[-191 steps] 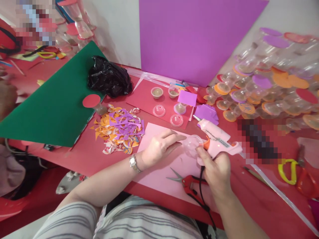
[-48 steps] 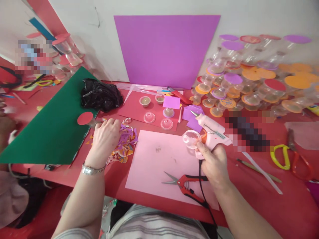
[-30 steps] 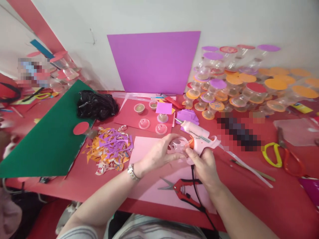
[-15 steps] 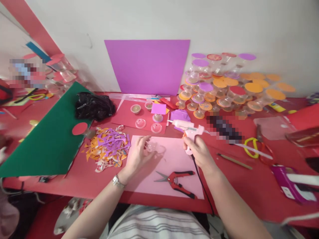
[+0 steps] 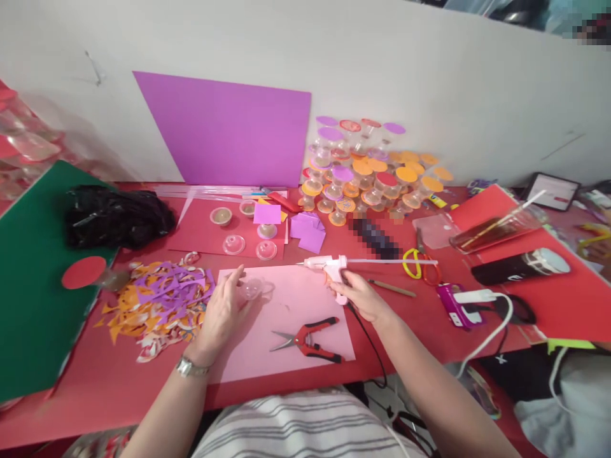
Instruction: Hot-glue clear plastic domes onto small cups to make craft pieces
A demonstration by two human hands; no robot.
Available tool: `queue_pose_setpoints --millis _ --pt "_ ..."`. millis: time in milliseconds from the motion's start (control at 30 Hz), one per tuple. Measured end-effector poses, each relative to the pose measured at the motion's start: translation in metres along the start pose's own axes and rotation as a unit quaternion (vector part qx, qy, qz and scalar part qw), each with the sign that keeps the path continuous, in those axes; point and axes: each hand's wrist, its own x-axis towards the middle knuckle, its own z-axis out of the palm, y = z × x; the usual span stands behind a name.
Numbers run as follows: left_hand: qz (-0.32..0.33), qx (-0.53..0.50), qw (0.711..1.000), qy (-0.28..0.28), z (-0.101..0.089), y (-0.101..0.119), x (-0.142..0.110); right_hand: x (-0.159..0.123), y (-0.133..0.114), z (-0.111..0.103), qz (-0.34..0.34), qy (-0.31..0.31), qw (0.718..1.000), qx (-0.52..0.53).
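Note:
My right hand (image 5: 363,298) is closed on the handle of a pink hot glue gun (image 5: 329,266). A glue stick (image 5: 391,261) juts from its back, and its nozzle points left over the pink sheet (image 5: 277,305). My left hand (image 5: 223,315), wearing a watch, is open, its fingers apart beside a clear plastic dome piece (image 5: 251,289) low over the sheet. Whether the fingertips touch the dome cannot be made out. Red-handled pruning snips (image 5: 305,341) lie with parted blades on the sheet's lower part.
Paper scraps (image 5: 167,292) are heaped left of the sheet, near a black plastic bag (image 5: 119,216). Several plastic hourglass shapes (image 5: 367,172) stand behind. Dome lids (image 5: 233,244), scissors (image 5: 420,264), a power strip (image 5: 461,308), a drink cup (image 5: 496,232) and a black tumbler (image 5: 506,270) surround the work area.
The clear dome piece passed from beside the glue gun in my right hand to the pink sheet by my left. My left hand has drawn slightly leftward from it. The view has swung right.

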Motion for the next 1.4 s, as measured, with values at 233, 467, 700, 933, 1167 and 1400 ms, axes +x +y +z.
queue_pose_setpoints --millis 233,467,700,933,1167,1400 --pt "-0.021 0.01 1.0 -0.016 -0.005 -0.002 0.0 -0.009 0.013 -0.018 -0.002 0.036 0.998 -0.047" --pt "-0.019 0.006 1.0 -0.024 -0.002 -0.001 -0.001 -0.021 0.026 -0.027 -0.03 0.116 0.981 -0.153" --pt "-0.042 0.028 0.998 -0.027 0.0 -0.001 -0.001 -0.034 0.027 -0.022 -0.099 0.16 0.938 -0.292" --pt "-0.071 0.059 0.995 -0.04 -0.003 0.006 0.0 -0.03 0.026 -0.027 -0.272 0.179 0.824 -0.463" --pt "-0.116 0.134 0.978 -0.109 -0.018 0.01 0.021 -0.022 0.018 -0.022 -0.357 0.16 0.784 -0.482" --pt "-0.168 0.156 0.951 -0.209 -0.014 -0.008 0.056 -0.017 0.013 -0.026 -0.381 0.132 0.776 -0.485"
